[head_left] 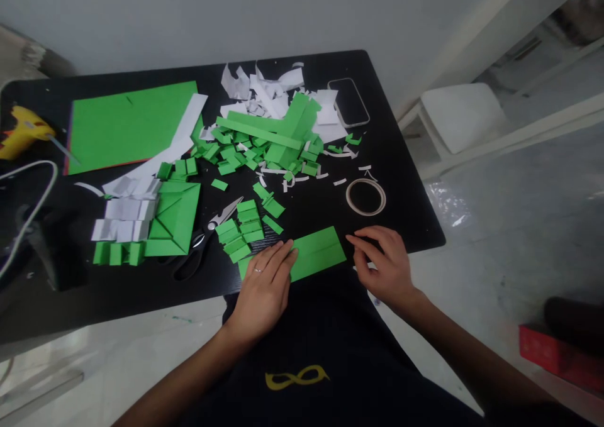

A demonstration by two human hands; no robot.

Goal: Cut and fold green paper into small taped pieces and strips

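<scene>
My left hand lies flat, fingers together and stretched out, on a green paper strip with a crease along its length. It covers part of the strip near its left end. Just off the strip's right end hovers my right hand, its fingers bent and apart with nothing visible in them. Beyond my left hand sit small folded green paper pieces. Black-handled scissors lie to their left, blades partly spread. A roll of tape rests on the table above my right hand.
A heap of green paper scraps and white scraps covers the table's back middle. A phone lies beside it. At left are green sheets, a yellow glue gun and a folded green-and-white paper piece.
</scene>
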